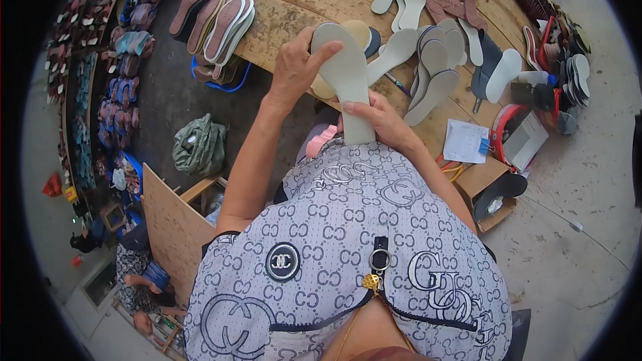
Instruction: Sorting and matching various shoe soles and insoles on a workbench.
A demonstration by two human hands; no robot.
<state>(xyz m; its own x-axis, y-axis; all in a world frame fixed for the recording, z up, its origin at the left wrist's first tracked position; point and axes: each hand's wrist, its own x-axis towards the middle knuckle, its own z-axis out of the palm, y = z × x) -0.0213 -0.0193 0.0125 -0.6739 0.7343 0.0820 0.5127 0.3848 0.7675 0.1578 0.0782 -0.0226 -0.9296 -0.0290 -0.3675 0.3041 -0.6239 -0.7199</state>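
Both grips close on one pale grey insole (348, 73), the left hand (294, 67) pinching its rounded top end and the right hand (381, 117) clasping its lower end against the person's patterned shirt (348, 241), just above the near edge of the wooden desk (294, 20), where more pale insoles (431, 70) lie spread just beyond.

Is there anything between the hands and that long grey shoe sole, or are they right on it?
Nothing visible is in between. The left hand grips the top end of the grey insole, and the right hand holds its lower end. Both hands touch it directly, above the wooden table.
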